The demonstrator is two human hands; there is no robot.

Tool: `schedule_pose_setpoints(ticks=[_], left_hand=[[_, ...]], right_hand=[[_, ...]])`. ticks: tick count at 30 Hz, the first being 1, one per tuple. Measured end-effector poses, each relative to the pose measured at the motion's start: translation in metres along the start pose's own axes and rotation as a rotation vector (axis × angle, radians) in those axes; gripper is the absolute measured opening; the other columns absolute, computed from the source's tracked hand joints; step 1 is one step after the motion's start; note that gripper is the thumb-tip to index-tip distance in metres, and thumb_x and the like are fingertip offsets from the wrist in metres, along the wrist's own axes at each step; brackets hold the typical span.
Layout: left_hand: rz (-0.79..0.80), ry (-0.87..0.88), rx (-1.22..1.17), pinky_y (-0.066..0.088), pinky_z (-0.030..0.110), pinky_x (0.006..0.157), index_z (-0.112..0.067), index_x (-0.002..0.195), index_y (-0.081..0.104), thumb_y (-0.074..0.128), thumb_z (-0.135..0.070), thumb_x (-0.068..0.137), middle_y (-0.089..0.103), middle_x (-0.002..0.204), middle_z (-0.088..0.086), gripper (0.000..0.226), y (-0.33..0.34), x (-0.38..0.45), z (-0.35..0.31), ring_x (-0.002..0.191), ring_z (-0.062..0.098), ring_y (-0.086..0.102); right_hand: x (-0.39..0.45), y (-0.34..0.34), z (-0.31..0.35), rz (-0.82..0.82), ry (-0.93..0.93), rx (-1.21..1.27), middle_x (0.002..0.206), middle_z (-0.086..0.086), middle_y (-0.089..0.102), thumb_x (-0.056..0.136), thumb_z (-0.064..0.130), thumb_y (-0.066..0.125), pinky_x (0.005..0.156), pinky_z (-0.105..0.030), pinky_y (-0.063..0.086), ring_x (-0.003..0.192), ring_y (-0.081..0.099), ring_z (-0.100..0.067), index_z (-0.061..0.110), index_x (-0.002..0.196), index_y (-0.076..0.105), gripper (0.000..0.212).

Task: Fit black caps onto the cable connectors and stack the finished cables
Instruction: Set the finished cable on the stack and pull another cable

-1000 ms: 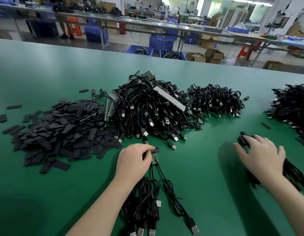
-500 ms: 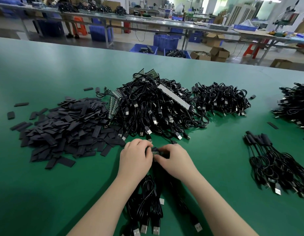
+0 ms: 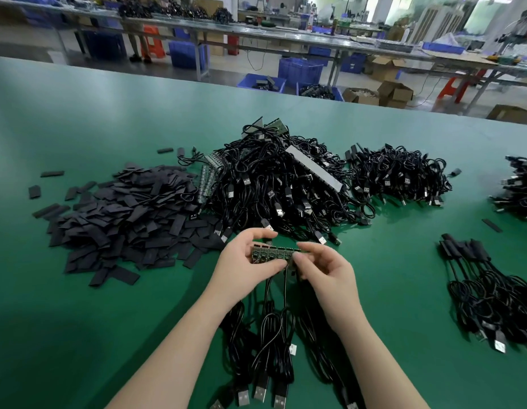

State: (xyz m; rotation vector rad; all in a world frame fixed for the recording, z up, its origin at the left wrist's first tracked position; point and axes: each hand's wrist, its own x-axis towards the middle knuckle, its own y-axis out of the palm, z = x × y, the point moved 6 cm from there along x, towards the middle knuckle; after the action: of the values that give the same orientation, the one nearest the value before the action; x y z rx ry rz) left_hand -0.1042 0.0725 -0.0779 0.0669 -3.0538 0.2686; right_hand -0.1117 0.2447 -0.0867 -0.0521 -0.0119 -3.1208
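Above the green table, my left hand (image 3: 246, 261) and my right hand (image 3: 324, 271) hold a strip of small green connector boards (image 3: 272, 254) between them, the left gripping its left part, the right pinching its right end. Black cables with USB plugs (image 3: 271, 343) hang from the strip toward me. A heap of flat black caps (image 3: 123, 219) lies to the left. A big pile of uncapped cables (image 3: 280, 187) sits just behind my hands. The capped, finished cables (image 3: 489, 290) lie stacked at the right.
A second cable pile (image 3: 401, 175) lies behind right, and another (image 3: 522, 190) at the right edge. Loose caps (image 3: 35, 191) are scattered far left. Beyond the table's far edge stand blue crates (image 3: 297, 72), cardboard boxes and other benches.
My right hand left the finished stack at the right and came to the strip beside my left hand. Both hands have lifted the strip off the table.
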Motion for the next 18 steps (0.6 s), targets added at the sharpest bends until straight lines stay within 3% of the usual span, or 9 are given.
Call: schedule_pose_setpoints(ticks=[4, 11, 18], left_hand=[[-0.017, 0.011, -0.025, 0.05, 0.011, 0.073, -0.037, 0.109, 0.063, 0.083, -0.019, 0.076, 0.073, 0.101, -0.011, 0.043, 0.004, -0.002, -0.003, 0.088, 0.001, 0.069], [-0.042, 0.062, -0.002, 0.055, 0.022, 0.069, -0.046, 0.104, 0.06, 0.082, -0.018, 0.075, 0.074, 0.087, -0.005, 0.046, 0.005, -0.002, -0.007, 0.078, 0.012, 0.07], [-0.164, 0.075, 0.034, 0.047, 0.018, 0.053, -0.044, 0.091, 0.047, 0.083, -0.021, 0.072, 0.073, 0.073, -0.008, 0.046, 0.005, -0.006, -0.011, 0.056, 0.009, 0.064]], right_hand=[[-0.005, -0.002, 0.003, -0.049, -0.017, -0.025, 0.087, 0.007, 0.078, 0.085, 0.012, 0.077, 0.072, -0.013, 0.053, 0.084, 0.073, -0.007, 0.029, 0.085, 0.079, 0.018], [-0.007, -0.004, 0.01, -0.067, -0.043, -0.107, 0.083, 0.01, 0.077, 0.082, 0.014, 0.079, 0.071, -0.011, 0.051, 0.08, 0.071, -0.003, 0.031, 0.082, 0.079, 0.017], [-0.01, -0.003, 0.014, -0.155, -0.134, -0.238, 0.076, 0.015, 0.074, 0.084, 0.013, 0.078, 0.069, -0.011, 0.05, 0.073, 0.068, 0.0, 0.028, 0.076, 0.075, 0.017]])
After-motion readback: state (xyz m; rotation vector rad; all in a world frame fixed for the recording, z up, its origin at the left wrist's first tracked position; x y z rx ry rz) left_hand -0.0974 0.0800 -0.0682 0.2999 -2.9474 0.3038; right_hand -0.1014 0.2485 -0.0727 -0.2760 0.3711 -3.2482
